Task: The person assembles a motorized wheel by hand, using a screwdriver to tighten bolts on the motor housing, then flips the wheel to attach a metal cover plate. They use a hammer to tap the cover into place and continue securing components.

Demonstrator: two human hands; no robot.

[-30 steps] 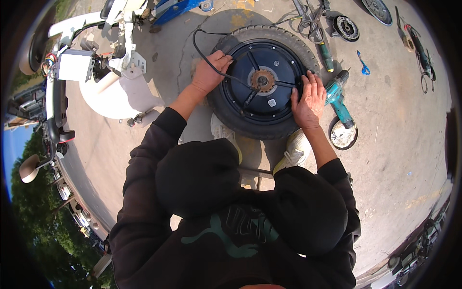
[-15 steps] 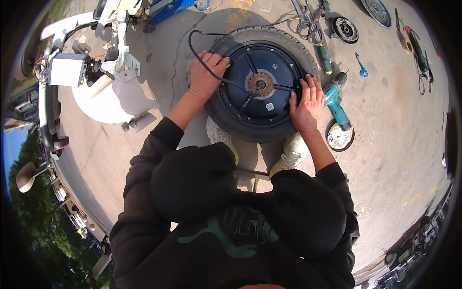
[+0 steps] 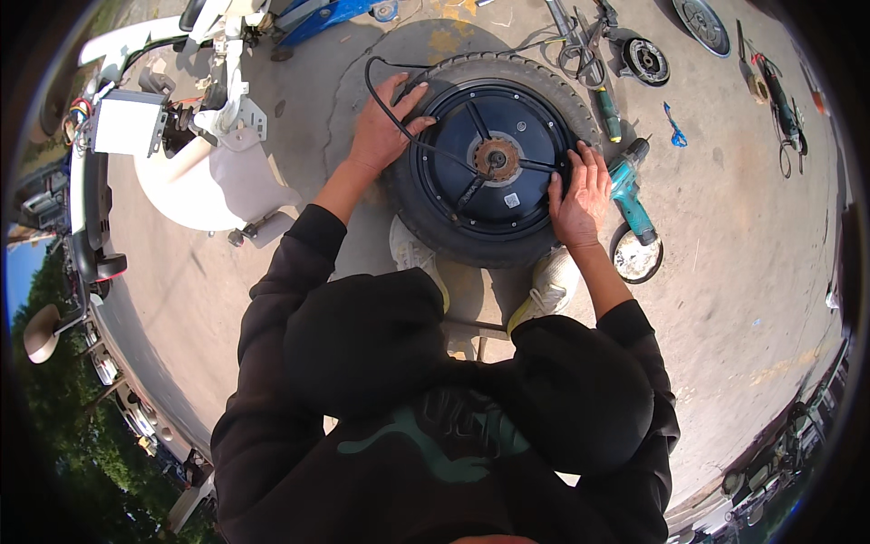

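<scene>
One white scooter body point(image 3: 195, 172) is lying stripped at the left, its front running out past the picture's rim. One black wheel point(image 3: 489, 168) with a hub motor is lying flat on the concrete, just ahead of the person's two shoes. One black cable point(image 3: 385, 104) is looping from its hub over the tyre's left side. The left hand point(image 3: 385, 131) is pressing flat on the tyre's left edge over that cable, fingers spread; the right hand point(image 3: 580, 195) is spreading wide on the right rim, gripping nothing. One teal power drill point(image 3: 630, 190) is lying just beside the right hand, a round disc point(image 3: 634, 256) below it. Small tools at the top right are too tiny to tell apart. Bare concrete is opening to the right.
</scene>
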